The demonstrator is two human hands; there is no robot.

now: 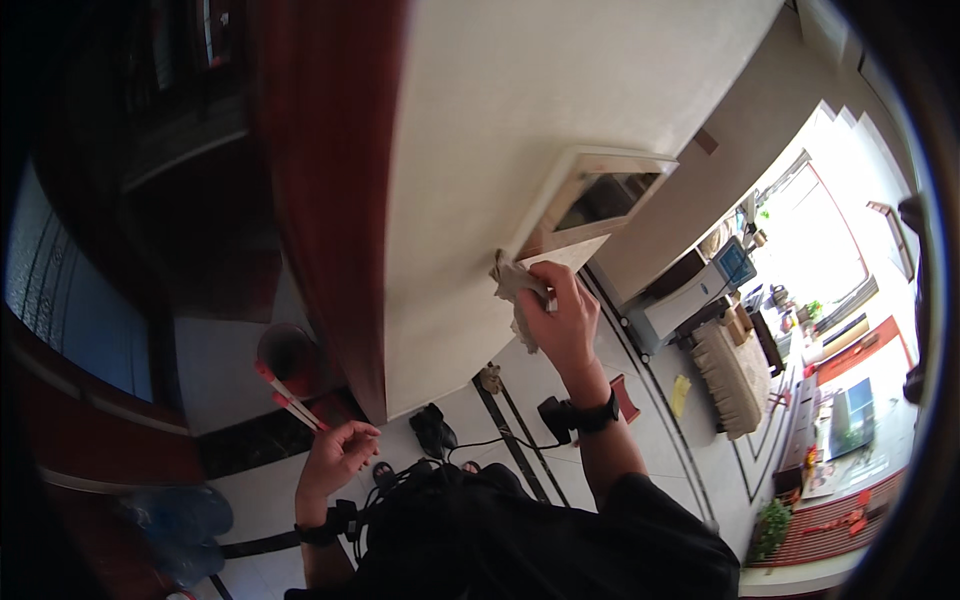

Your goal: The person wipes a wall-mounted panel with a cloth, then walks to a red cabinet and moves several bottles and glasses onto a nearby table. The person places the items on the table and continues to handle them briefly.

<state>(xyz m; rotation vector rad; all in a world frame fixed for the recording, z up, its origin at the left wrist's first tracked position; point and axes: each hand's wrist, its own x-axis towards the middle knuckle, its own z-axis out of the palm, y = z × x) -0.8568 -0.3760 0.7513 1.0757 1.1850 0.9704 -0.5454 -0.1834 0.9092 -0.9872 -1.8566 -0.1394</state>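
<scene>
A crumpled grey cloth (517, 289) is gripped in my right hand (562, 315), close to the pale wall (457, 195) and the lower corner of a framed mirror or panel (611, 199). Whether the cloth touches the wall I cannot tell. My left hand (341, 457) hangs lower left with its fingers loosely curled and nothing seen in it. Just beyond it a red-and-white stick (296, 405) slants up beside a round bin-like container (289, 360). Each wrist wears a black strap, and dark cables run across my front.
A dark red door frame (330, 195) borders the wall. Large blue plastic bottles (180, 525) stand lower left. On the tiled floor lie a black shoe (433, 430) and a yellow cloth-like item (681, 395). A fabric-covered seat (731, 375) stands right, near a bright window (817, 225).
</scene>
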